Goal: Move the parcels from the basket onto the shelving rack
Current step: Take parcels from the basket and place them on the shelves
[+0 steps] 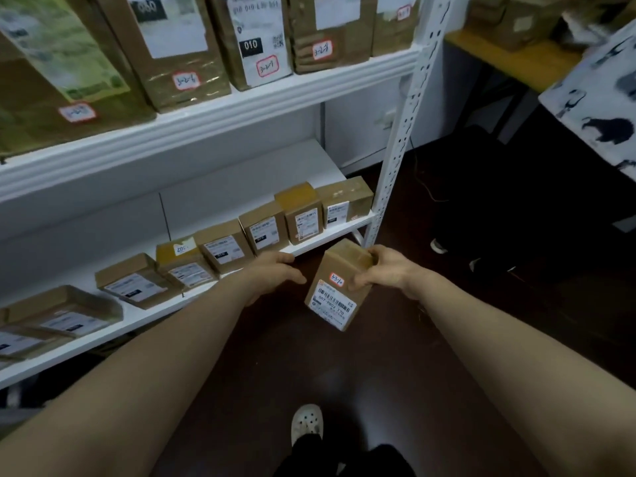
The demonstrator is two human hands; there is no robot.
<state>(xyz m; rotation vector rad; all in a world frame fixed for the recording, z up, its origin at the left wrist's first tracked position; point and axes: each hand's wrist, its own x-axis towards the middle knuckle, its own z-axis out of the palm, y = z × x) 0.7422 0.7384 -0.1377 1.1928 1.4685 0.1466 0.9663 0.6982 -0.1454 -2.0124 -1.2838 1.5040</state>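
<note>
holding a cardboard parcel (335, 290) in the air in front of the white shelving rack (103, 333), the right hand (382, 270) grips it by its upper right side, with the fingers curled over the top end and the thumb pressed on the labelled face. the parcel is tilted, its top end pointing toward the lower shelf. it hangs just in front of and below that shelf's front edge, near the foot of the perforated upright post (399, 139). a barcode label (332, 304) covers its lower part, and a red-bordered sticker (337, 279) with handwriting sits above that, beside the thumb.

the left hand (272, 273) hovers just beside the parcel's left edge, its fingers relaxed and holding nothing. whether its fingertips touch the shelf edge cannot be told.

on the lower shelf a row of small brown boxes (223, 247) stands side by side with labels facing out, running from the post away to the left. on the upper shelf (206, 122) larger boxes (172, 46) stand upright, each with a red-bordered sticker.

below the arms lie a dark floor (344, 373) and a white perforated shoe (306, 423). at the right edge is a pale cloth (602, 91) printed with dark shapes, and behind it a yellow tabletop (509, 58) carrying more boxes.
</note>
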